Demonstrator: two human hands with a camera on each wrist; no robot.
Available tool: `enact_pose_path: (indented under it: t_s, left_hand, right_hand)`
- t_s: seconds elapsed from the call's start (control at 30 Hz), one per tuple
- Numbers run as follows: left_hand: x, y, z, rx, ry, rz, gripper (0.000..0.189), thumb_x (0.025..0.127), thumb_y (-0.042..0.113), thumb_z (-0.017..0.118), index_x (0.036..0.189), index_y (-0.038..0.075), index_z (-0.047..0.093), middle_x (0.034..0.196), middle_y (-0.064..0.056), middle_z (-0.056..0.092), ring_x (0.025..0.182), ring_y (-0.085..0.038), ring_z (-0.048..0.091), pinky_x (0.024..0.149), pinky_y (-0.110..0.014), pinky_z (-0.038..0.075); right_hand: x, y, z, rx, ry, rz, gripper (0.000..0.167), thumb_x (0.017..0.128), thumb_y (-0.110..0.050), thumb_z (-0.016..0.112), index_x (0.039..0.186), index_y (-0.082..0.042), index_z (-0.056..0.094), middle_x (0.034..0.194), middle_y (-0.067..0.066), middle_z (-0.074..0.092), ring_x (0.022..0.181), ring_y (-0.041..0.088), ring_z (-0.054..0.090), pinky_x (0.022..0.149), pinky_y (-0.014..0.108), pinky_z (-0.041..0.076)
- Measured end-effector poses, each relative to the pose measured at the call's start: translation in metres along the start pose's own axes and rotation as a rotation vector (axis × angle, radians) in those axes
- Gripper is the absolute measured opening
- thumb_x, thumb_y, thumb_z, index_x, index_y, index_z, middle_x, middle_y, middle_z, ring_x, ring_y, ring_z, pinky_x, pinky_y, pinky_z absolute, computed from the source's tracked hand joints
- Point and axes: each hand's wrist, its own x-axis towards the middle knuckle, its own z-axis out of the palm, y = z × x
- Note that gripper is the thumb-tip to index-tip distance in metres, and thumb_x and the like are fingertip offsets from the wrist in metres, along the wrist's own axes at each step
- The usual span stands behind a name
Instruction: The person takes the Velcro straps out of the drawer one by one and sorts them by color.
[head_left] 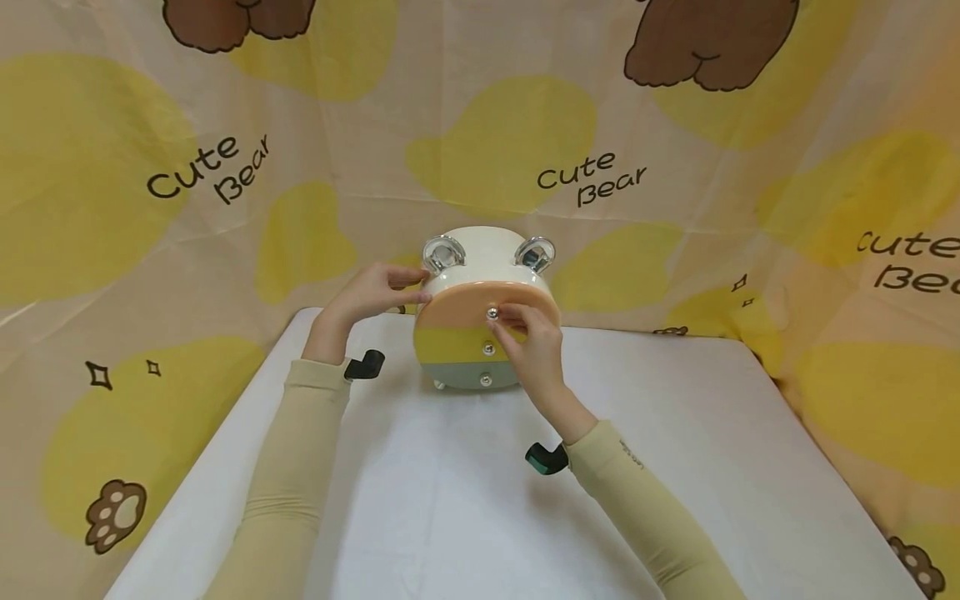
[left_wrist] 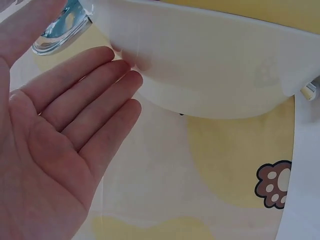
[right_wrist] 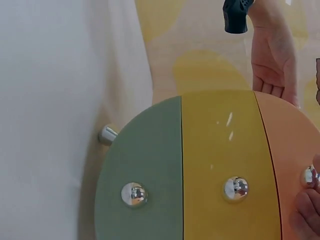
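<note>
A rounded white drawer box (head_left: pixel 487 254) stands at the back of the table, with silver ear-shaped rings (head_left: pixel 444 252) on top. Its front has an orange drawer (head_left: pixel 453 308), a yellow drawer (head_left: pixel 450 343) and a green drawer (head_left: pixel 459 375), each with a silver knob. My right hand (head_left: pixel 538 350) pinches the orange drawer's knob (right_wrist: pixel 309 177) between thumb and fingers. The drawer fronts look flush in the right wrist view. My left hand (head_left: pixel 369 293) lies at the box's upper left side, its fingers straight and up against the white wall (left_wrist: pixel 210 65).
The box rests on a white-covered table (head_left: pixel 442 500). Behind it and along the sides hangs a patterned cloth (head_left: pixel 487 142) with bears and yellow patches. A short silver leg (right_wrist: pixel 107 134) shows under the box. Dark camera mounts (head_left: pixel 365 365) sit at both wrists.
</note>
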Motion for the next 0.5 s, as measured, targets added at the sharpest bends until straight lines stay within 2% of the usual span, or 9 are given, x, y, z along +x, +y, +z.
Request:
enact_pose_path:
  t_s: [0.23, 0.5]
  left_hand:
    - [0.001, 0.002, -0.001, 0.009, -0.006, -0.034, 0.063, 0.076, 0.048, 0.076, 0.128, 0.015, 0.062, 0.129, -0.005, 0.061, 0.124, -0.025, 0.054, 0.102, -0.045, 0.044]
    - [0.002, 0.002, -0.002, -0.007, -0.012, -0.055, 0.062, 0.076, 0.046, 0.077, 0.128, 0.015, 0.062, 0.129, -0.004, 0.061, 0.123, -0.023, 0.054, 0.102, -0.045, 0.043]
  right_hand:
    - [0.0, 0.002, 0.008, 0.037, 0.03, 0.077, 0.028, 0.077, -0.014, 0.079, 0.096, 0.002, 0.066, 0.088, 0.01, 0.071, 0.077, 0.021, 0.07, 0.072, 0.027, 0.058]
    - [0.001, 0.002, 0.014, 0.052, 0.07, 0.11, 0.028, 0.075, -0.013, 0.081, 0.092, 0.001, 0.065, 0.087, 0.009, 0.069, 0.075, 0.02, 0.069, 0.07, 0.027, 0.058]
